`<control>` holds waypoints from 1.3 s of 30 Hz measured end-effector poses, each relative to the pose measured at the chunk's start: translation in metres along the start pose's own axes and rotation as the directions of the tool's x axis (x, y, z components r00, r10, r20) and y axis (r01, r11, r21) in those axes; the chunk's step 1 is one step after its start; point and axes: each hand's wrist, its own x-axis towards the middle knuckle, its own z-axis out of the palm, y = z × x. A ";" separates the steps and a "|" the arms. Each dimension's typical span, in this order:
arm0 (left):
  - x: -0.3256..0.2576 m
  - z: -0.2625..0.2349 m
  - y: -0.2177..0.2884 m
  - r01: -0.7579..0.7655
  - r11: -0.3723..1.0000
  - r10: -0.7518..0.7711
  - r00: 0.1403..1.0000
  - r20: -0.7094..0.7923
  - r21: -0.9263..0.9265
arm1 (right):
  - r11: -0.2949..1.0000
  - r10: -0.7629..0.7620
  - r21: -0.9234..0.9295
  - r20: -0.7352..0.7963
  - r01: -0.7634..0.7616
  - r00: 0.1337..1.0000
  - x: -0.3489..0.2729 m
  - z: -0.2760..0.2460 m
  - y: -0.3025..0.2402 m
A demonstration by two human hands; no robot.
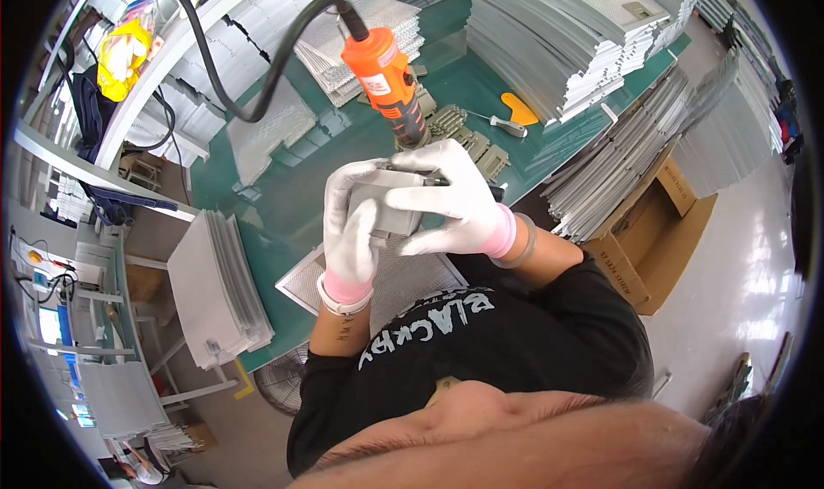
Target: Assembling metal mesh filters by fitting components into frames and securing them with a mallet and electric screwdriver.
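My left hand, in a white glove with a pink cuff, is closed around the left side of a grey box-shaped part. From the other side my right hand, gloved alike, grips the same part, fingers across its top and front. The glove fingers cover much of it. Just beyond my hands hangs an orange power screwdriver on a black cable, its lower end close to my right fingers. Under the part, a perforated light-grey panel lies at the near table edge.
On the green table, several small metal brackets lie beside a hand screwdriver and an orange-yellow flat piece. Tall panel stacks stand at the far right, another panel stack at left. An open cardboard box sits right.
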 end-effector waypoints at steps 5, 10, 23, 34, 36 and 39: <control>0.001 -0.004 -0.009 0.050 0.965 -0.060 0.998 -0.032 -0.259 | 0.959 0.262 0.085 0.096 -0.270 0.960 0.000 -0.004 -0.010; 0.003 -0.005 -0.007 0.064 0.968 -0.073 0.997 -0.030 -0.243 | 0.986 0.119 0.123 -0.039 -0.113 0.992 -0.016 0.006 0.006; 0.005 -0.005 -0.007 0.028 0.976 -0.036 0.999 -0.035 -0.217 | 0.996 -0.006 0.089 -0.087 0.013 0.996 -0.024 0.015 0.016; 0.007 -0.002 -0.007 -0.059 0.994 0.054 0.997 -0.054 -0.096 | 0.981 0.094 0.175 -0.068 -0.081 0.993 -0.019 0.010 0.018; 0.009 -0.006 -0.006 -0.088 0.995 0.086 0.995 -0.046 -0.046 | 0.985 0.085 0.154 -0.047 -0.077 0.995 -0.020 0.009 0.018; 0.010 -0.010 -0.006 -0.138 0.990 0.139 0.990 -0.024 0.034 | 0.985 0.112 0.137 -0.033 -0.107 0.993 -0.020 0.009 0.017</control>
